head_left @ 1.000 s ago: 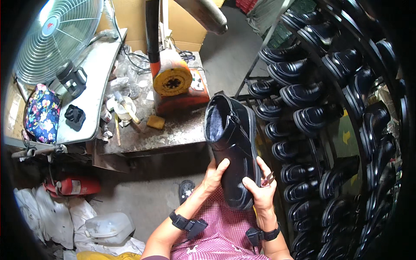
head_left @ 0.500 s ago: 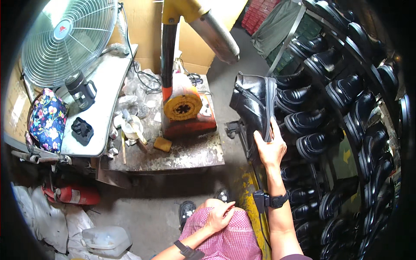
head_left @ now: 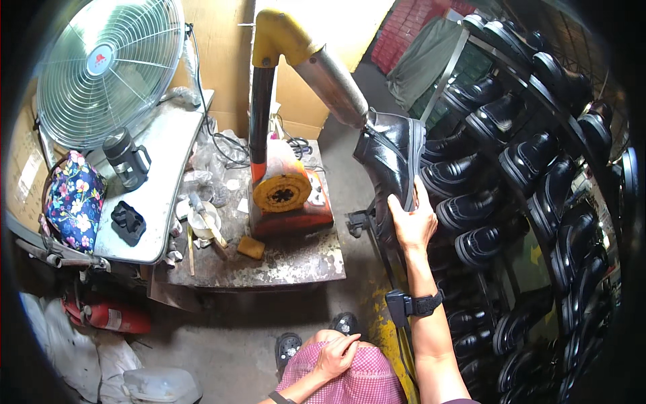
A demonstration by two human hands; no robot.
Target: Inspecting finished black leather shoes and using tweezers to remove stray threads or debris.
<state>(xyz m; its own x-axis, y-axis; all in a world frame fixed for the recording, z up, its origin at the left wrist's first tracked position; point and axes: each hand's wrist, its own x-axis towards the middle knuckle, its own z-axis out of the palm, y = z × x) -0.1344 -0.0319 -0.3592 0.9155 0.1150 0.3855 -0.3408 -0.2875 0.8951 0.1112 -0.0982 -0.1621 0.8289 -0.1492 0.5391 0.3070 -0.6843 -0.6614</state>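
Note:
A shiny black ankle boot is in my right hand, gripped around its toe end with the thumb on one side and the fingers along the sole. The boot's top opening points up and away from me, right at the end of a slanted metal tube; whether the two touch I cannot tell. This tube comes off a yellow elbow on a black pipe above an orange-and-yellow blower. My left hand lies on the pink checked cloth over my lap, fingers stretched out and holding nothing.
Racks of black shoes fill the right side, close to my right arm. The blower's worn table bears a yellow block and a white cup. A large fan and a dark flask stand at left.
My view has tilted slightly, so the tube and elbow show lower. The boot has come from just below and right of the tube's end right up to it. My left hand stays on my lap.

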